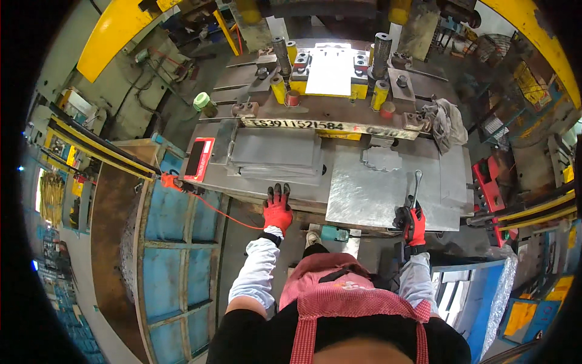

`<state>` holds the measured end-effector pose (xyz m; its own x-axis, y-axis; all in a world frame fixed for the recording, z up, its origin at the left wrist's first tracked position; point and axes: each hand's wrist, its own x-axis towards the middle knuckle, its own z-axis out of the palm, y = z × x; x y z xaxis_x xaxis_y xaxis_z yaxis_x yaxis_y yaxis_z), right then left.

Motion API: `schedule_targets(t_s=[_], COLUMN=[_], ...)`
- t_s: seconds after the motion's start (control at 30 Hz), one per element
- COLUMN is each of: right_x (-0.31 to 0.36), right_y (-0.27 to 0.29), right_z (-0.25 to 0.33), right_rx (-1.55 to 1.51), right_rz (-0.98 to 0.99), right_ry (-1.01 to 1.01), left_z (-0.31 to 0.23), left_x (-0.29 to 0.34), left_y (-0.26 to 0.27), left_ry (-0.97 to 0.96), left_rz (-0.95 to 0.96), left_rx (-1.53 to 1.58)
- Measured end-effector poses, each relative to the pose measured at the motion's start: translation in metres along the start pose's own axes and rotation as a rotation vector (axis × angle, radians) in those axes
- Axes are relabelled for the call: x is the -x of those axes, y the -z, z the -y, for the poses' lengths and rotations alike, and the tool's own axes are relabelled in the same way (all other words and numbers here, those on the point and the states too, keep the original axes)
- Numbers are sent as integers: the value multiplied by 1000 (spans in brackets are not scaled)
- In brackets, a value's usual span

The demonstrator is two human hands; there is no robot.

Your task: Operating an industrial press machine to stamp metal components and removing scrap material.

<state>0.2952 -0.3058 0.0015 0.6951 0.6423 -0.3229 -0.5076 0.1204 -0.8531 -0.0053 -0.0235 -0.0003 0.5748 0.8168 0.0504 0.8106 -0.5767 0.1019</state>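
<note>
My left hand (278, 213), in a red glove with dark fingertips, lies at the front edge of the press bed with its fingers stretched out and holding nothing. Just beyond it is a stack of flat grey metal sheets (276, 148). My right hand (415, 227), gloved alike, is closed round a slim metal tool (416, 185) with a loop-like end pointing away from me; its exact kind is unclear. Under the tool lies a wide shiny metal plate (357, 194). Several notched metal pieces (382, 159) rest at the plate's far side.
Beyond the bed stands a press die with upright guide posts (381, 51) and a brightly lit flat sheet (329, 73). A red-edged panel (199, 159) lies left of the stack. A grey rag (447, 124) hangs at right. Blue-panelled framing (167, 255) stands to my left.
</note>
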Motion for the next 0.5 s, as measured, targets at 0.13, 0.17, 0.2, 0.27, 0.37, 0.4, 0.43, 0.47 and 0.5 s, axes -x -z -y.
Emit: schedule_targets(t_s=[0.13, 0.17, 0.2, 0.27, 0.37, 0.4, 0.43, 0.47, 0.5], right_x=[-7, -6, -5, 0, -1, 1, 0, 0, 1], right_y=[12, 10, 9, 5, 8, 9, 9, 8, 8], right_z=[-9, -8, -6, -4, -1, -2, -2, -2, -2], right_rx=[-113, -128, -143, -199, -184, -161, -137, -114, -90], right_rz=[35, 29, 22, 47, 87, 59, 35, 12, -13], right_ry=[25, 22, 19, 18, 42, 35, 32, 29, 26], left_z=[1, 4, 10, 6, 0, -1, -1, 1, 3], left_x=[-12, -11, -10, -9, -11, -11, -12, -12, -12], left_y=[4, 6, -6, -3, 5, 6, 5, 2, 0], left_ry=[47, 60, 31, 37, 57, 65, 72, 79, 85], left_rz=[152, 196, 137, 148, 185, 202, 201, 201, 201], left_rx=[102, 121, 116, 87, 81, 85, 77, 68, 60])
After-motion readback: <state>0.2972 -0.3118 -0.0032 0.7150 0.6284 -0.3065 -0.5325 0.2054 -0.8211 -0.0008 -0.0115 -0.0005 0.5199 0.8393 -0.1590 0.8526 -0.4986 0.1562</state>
